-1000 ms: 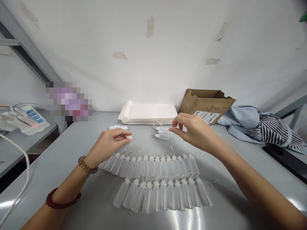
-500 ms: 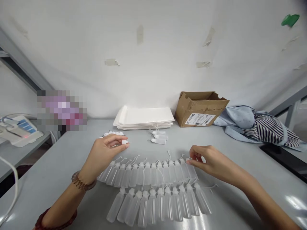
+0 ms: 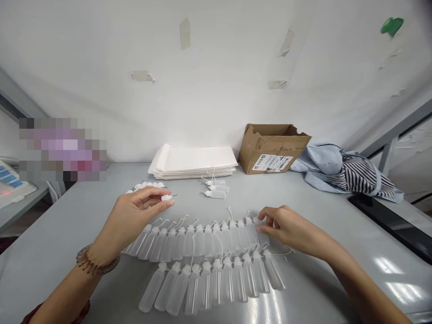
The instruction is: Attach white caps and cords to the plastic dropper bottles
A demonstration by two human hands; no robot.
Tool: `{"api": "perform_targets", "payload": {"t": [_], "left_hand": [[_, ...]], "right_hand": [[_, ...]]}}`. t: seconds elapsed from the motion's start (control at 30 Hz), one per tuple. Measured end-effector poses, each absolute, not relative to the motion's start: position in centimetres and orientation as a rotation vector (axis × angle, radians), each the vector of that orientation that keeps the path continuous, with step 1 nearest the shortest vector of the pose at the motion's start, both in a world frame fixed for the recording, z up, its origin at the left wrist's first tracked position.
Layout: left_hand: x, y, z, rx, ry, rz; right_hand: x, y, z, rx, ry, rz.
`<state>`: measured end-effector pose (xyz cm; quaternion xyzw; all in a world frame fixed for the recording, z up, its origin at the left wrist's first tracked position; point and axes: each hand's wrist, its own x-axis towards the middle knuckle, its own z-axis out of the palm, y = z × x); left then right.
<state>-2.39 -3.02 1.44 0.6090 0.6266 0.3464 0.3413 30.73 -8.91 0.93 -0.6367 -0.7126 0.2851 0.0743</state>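
My left hand [image 3: 140, 213] pinches a white needle-tip cap [image 3: 166, 197], its thin metal needle pointing right. Behind that hand lies a group of similar white caps [image 3: 150, 185], partly hidden by the fingers. My right hand [image 3: 286, 227] has thumb and fingers closed at the neck of the rightmost small plastic squeeze bottle [image 3: 260, 235] in the back row; the fingertips partly cover it. Several translucent bottles [image 3: 202, 245] form this back row, many with thin white strips at their tops. Nearer to me lies a front row of bottles [image 3: 205, 288].
Several needle-tipped bottles [image 3: 216, 194] lie beyond the rows. At the wall are a stack of white padded envelopes [image 3: 195, 159] and an open cardboard box [image 3: 273, 150]. Farther right are a light blue and striped cloth [image 3: 337, 168] and a black phone-like object [image 3: 388, 225].
The camera view has shifted, so everything sits farther left in the picture. Both hands keep their grips, the left on the needle-tip cap and the right at the end bottle.
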Motion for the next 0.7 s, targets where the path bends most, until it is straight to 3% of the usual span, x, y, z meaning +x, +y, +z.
{"api": "perform_targets", "payload": {"t": [0.43, 0.7], "left_hand": [[-2.4, -3.1, 1.2, 1.759, 1.723, 0.862], [-1.8, -3.5, 1.8, 1.552, 1.581, 0.918]], "right_hand": [[29.3, -9.1, 0.7, -2.029, -1.995, 0.932], [29.1, -9.3, 2.1, -1.956, -1.830, 0.712]]}}
